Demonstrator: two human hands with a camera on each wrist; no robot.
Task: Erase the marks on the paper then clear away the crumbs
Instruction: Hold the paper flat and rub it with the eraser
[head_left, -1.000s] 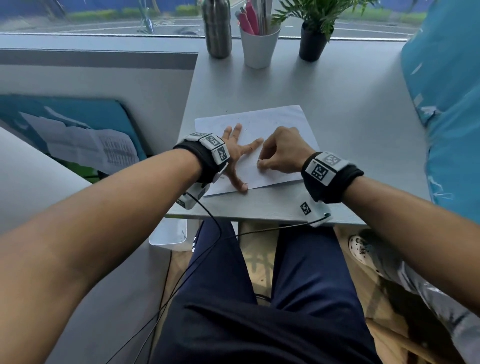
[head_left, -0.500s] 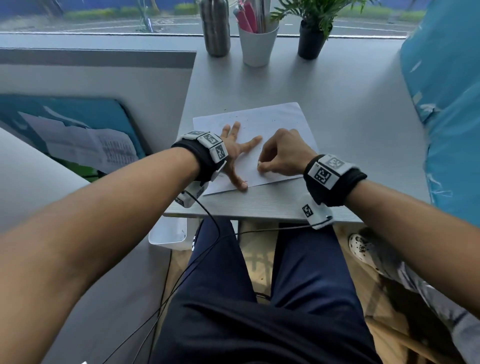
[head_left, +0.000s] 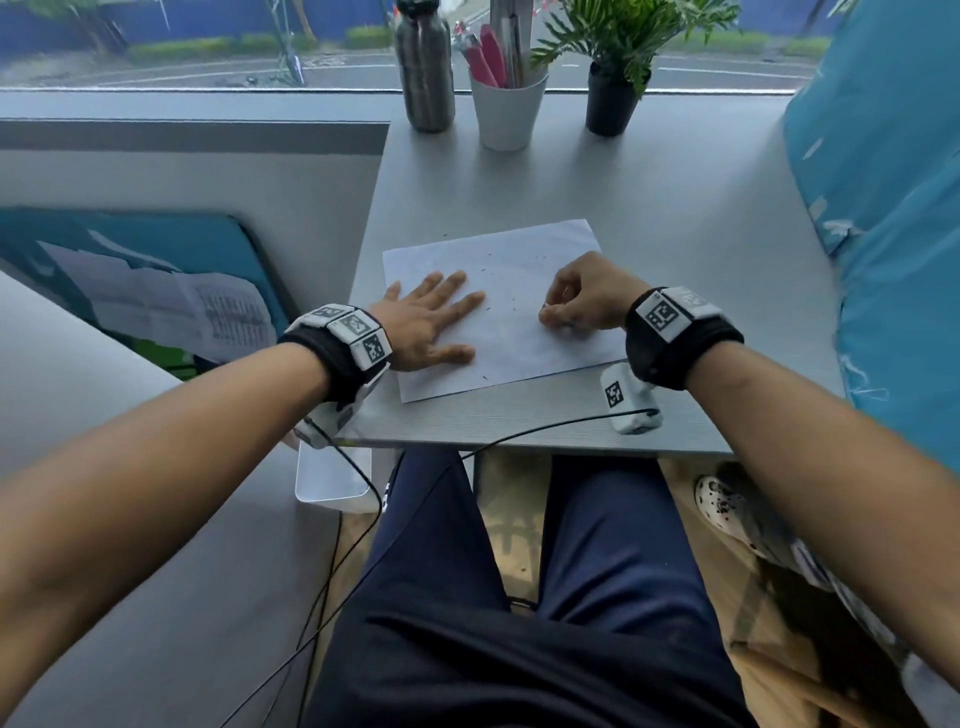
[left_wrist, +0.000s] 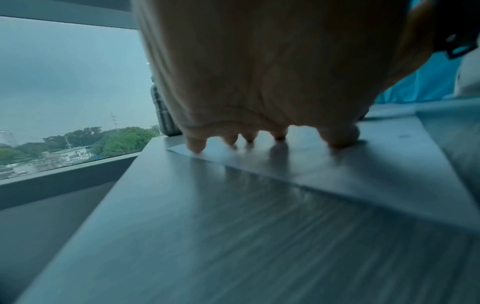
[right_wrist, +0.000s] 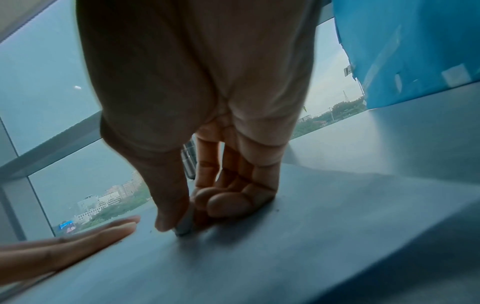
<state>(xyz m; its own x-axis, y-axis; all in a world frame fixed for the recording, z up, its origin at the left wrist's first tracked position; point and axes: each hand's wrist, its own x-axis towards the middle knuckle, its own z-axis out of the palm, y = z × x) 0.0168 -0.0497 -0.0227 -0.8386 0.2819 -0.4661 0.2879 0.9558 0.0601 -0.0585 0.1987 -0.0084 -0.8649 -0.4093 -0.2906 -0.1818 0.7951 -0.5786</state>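
A white sheet of paper lies on the grey table, sprinkled with small dark eraser crumbs. My left hand lies flat on the sheet's left part, fingers spread and straight; the left wrist view shows its fingertips pressing the paper. My right hand rests on the sheet's right side with fingers curled. Its thumb and fingers pinch a small pale eraser whose tip touches the paper. From the head view the eraser is barely visible.
At the table's far edge stand a steel bottle, a white cup of pens and a potted plant. A blue cushion borders the right side. A grey partition runs along the left. Cables hang off the near edge.
Both hands have drawn apart: the left slid to the sheet's left part and lies flat, the right moved to the right side. Crumbs between them are now uncovered.
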